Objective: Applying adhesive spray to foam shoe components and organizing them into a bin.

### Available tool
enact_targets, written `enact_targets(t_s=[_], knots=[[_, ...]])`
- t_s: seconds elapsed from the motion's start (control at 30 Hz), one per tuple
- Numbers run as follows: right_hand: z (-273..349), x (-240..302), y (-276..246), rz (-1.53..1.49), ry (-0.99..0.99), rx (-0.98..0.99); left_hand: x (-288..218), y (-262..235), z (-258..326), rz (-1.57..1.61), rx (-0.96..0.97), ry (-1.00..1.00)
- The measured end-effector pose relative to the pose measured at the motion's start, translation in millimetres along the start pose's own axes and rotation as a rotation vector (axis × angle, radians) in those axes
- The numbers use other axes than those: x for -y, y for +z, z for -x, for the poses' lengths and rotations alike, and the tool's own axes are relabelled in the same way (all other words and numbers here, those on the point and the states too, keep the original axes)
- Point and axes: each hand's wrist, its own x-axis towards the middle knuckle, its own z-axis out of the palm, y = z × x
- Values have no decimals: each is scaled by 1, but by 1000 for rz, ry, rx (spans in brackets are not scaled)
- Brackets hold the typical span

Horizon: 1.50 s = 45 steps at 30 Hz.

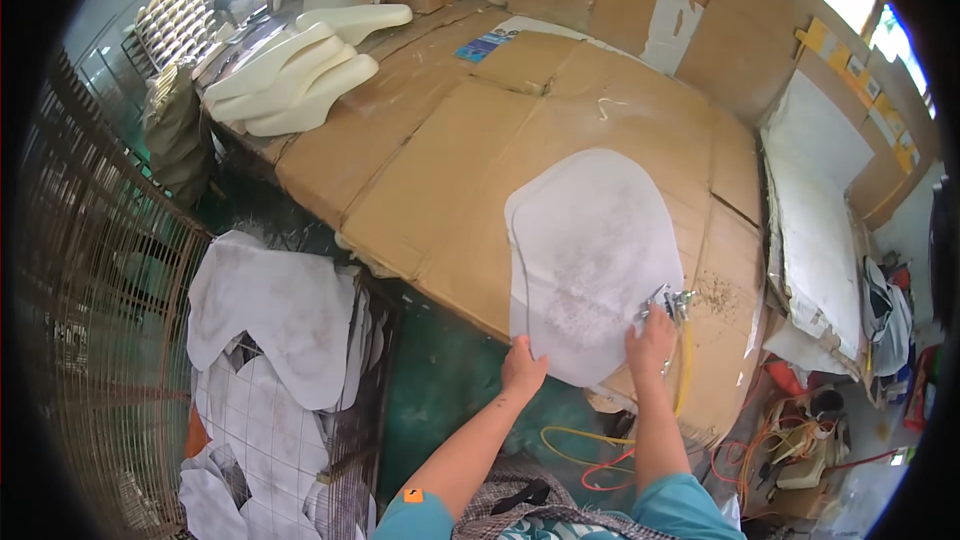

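A rounded, whitish padded panel [590,230] lies flat on the cardboard-covered table [440,170], its middle speckled grey-brown. My left hand [523,368] is closed on the panel's near left edge, the thumb on top. Over the panel's near right part, my right hand [651,337] grips a metal spray gun [683,302]. From the gun a yellow hose [686,370] runs down past the table's edge. My right fingers partly hide the gun's handle, and the near edge of the panel reaches slightly beyond the table.
Cream moulded foam pieces [300,80] are piled at the table's far left. To my left, more whitish panels [270,315] hang over a wire rack [275,440]. Tangled hoses [775,450] lie on the floor at the right. A white-covered stack [815,230] borders the table's right side.
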Motion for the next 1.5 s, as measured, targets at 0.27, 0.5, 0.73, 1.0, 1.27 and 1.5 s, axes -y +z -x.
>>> enact_targets(t_s=[0.27, 0.5, 0.73, 1.0, 1.27, 1.5], knots=[[19, -77, -31, -59, 312, 216, -15, -1, -7, -315, -13, 4], [22, -91, -43, 190, 275, 65, 10, -29, -12, -146, -194, 201], [-55, -84, 53, -321, 370, 148, 42, -66, -4, 920, -124, -310], [-71, -95, 100, 2, 81, 418, 65, -113, 30, 1069, -179, -319], [12, 171, 66, -1036, 471, 957, 192, -292, 135, 1031, -436, -249], [159, 413, 49, -1380, 508, 1273, 301, -486, 294, 1015, -680, -288]])
